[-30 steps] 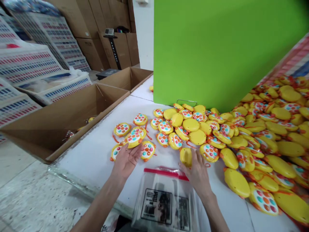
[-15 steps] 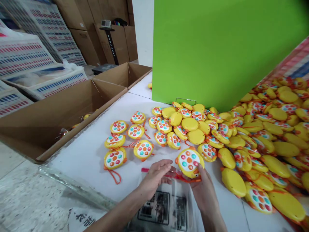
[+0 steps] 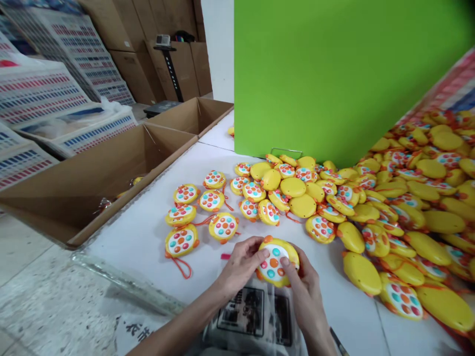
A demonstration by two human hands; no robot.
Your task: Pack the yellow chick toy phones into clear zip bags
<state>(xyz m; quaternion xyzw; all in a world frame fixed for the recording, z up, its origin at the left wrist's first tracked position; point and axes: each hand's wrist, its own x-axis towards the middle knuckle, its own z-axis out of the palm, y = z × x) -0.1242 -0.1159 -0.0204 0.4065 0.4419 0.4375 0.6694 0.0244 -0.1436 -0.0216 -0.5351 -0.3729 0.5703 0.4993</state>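
A yellow duck-shaped button toy [image 3: 273,263], with a white face of coloured round buttons, is held between both hands above the table's front. My left hand [image 3: 243,262] grips its left side, thumb on the white face. On its right side my right hand [image 3: 302,277] is closed, with its thumb across the buttons. Below the hands lies a clear plastic bag [image 3: 243,316] with dark printed panels and a red strip at its top. Several like toys [image 3: 223,227] with orange cords lie spread out just beyond my left hand.
A big heap of the same toys [image 3: 415,222] covers the right side, beneath a green panel [image 3: 315,84]. Left of the table [image 3: 137,237] stand open cardboard boxes [image 3: 100,165], the near one holding some wrapped yellow items. White crates [image 3: 48,94] are stacked behind.
The toy has moved left and down and turned, from my right hand alone into both hands. My left hand has left the bag's red-edged opening and taken hold of the toy.
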